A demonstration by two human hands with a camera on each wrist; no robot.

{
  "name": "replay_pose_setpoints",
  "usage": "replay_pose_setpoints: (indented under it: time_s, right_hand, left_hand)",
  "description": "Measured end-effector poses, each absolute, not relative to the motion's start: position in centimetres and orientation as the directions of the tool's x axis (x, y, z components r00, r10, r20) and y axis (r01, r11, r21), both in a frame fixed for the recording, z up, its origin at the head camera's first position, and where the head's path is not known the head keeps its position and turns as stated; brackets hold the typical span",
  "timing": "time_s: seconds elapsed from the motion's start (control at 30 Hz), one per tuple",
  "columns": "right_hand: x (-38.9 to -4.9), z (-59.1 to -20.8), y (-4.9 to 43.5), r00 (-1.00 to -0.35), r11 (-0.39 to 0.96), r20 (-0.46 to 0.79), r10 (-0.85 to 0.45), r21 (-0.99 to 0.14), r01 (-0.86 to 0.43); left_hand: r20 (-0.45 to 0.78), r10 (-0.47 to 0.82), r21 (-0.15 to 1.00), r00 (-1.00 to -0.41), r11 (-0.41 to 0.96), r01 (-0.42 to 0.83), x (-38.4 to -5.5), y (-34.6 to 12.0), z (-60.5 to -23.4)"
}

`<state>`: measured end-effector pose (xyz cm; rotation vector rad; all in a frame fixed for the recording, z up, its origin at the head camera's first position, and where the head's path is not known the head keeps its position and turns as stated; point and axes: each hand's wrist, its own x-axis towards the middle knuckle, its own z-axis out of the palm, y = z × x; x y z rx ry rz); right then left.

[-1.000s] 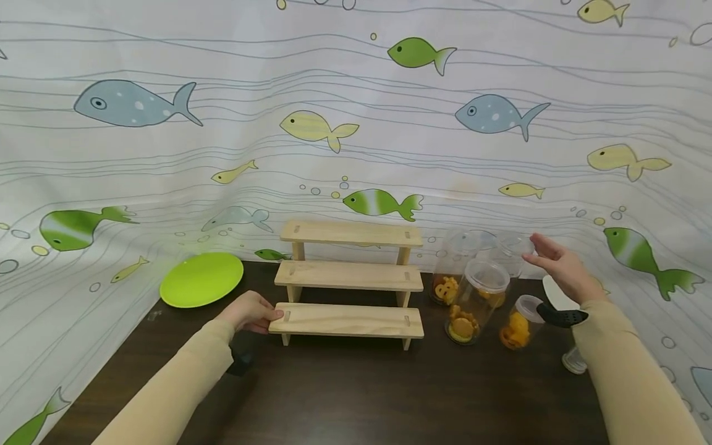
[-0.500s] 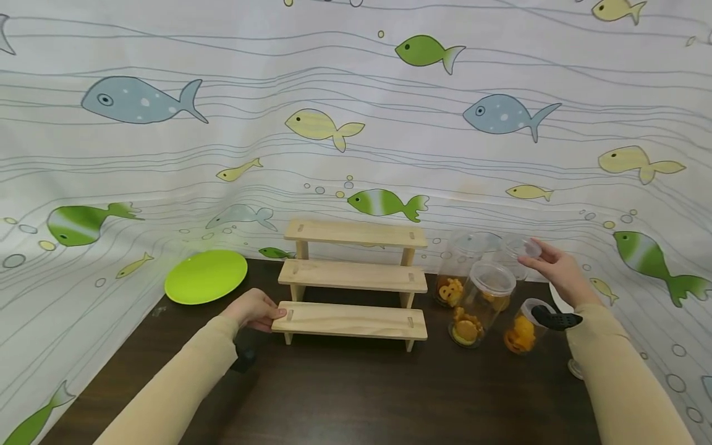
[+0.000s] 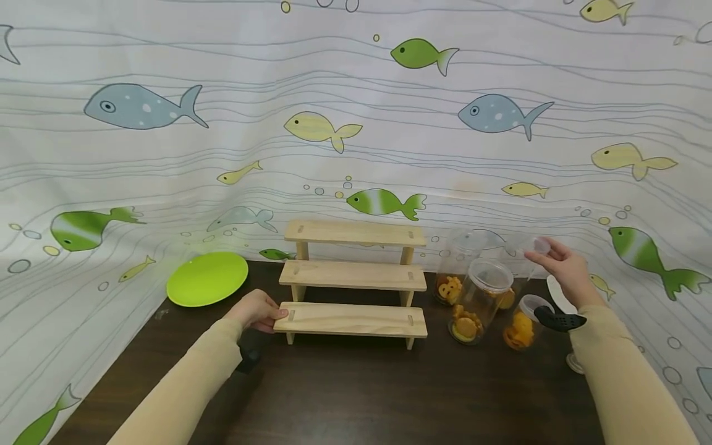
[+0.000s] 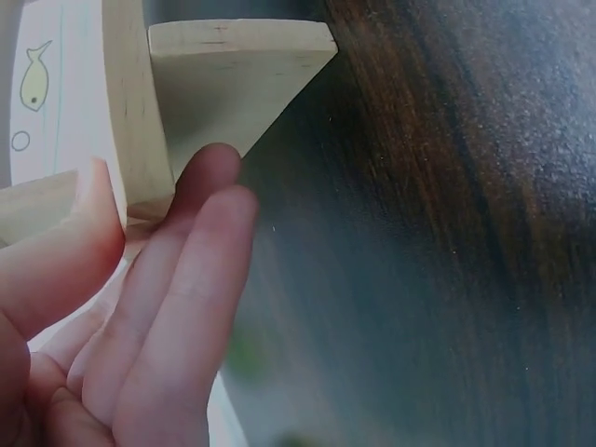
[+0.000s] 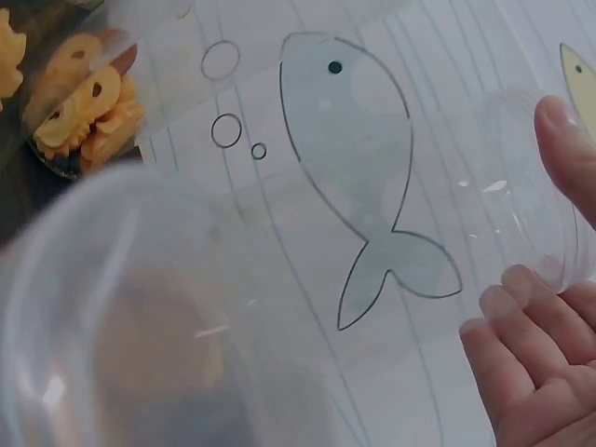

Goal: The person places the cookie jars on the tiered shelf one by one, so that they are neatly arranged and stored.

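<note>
a: what lay on the left?
b: a green plate (image 3: 207, 279), at the far left of the dark table (image 3: 356, 395), before a fish-print cloth (image 3: 250, 139).
a: and the left hand (image 3: 256, 310)?
b: nearer, and right of the plate. it gripped the left end of the lowest board (image 3: 356, 318) of the wooden stand (image 3: 353, 275), thumb above, fingers below. that stand had 3 steps.
a: right of it?
b: the far left jar (image 3: 453, 266), then the front jar (image 3: 483, 296), nearer, then the far right jar (image 3: 521, 271). all 3 were tall and clear, orange pieces (image 3: 467, 324) low inside.
a: the right hand (image 3: 564, 269)?
b: it pinched the top of the far right jar; whether the base touched the table, i couldn't tell. a small jar (image 3: 525, 322) stood nearer, and a white thing (image 3: 560, 296) showed, partly hidden, at the right.
</note>
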<state>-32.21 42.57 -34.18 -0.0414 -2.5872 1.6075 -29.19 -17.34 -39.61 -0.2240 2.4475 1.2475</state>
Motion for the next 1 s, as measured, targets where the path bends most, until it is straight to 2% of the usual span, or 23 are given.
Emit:
replay_pose_setpoints:
  time_s: [0.13, 0.37, 0.67, 0.87, 1.0]
  right_hand:
    - [-31.6, -33.1, 42.4, -0.991, 0.43, 0.103, 0.087, -0.901, -0.055]
    - [-30.8, -30.9, 42.0, -0.986, 0.492, 0.131, 0.105, -0.868, -0.063]
    - [-30.5, -27.5, 39.6, -0.959, 0.531, 0.198, 0.204, -0.845, -0.062]
    - [-29.3, -25.3, 38.3, -0.905, 0.541, 0.343, 0.251, -0.825, -0.162]
    - [-28.7, -23.9, 37.3, -0.868, 0.499, 0.422, 0.262, -0.829, -0.252]
  left_hand:
    - [-0.391, 0.028, 0.736, -0.92, 0.61, -0.294, -29.1, -17.1, -39.7]
    - [-0.393, 0.01, 0.739, -0.919, 0.599, -0.309, -29.4, -17.2, -40.3]
    - [-0.386, 0.002, 0.745, -0.923, 0.591, -0.31, -29.8, -17.3, -40.4]
    - [-0.384, 0.008, 0.737, -0.923, 0.606, -0.301, -29.5, -17.1, -40.0]
    - [-0.399, 0.024, 0.741, -0.917, 0.598, -0.307, -29.4, -17.3, -39.7]
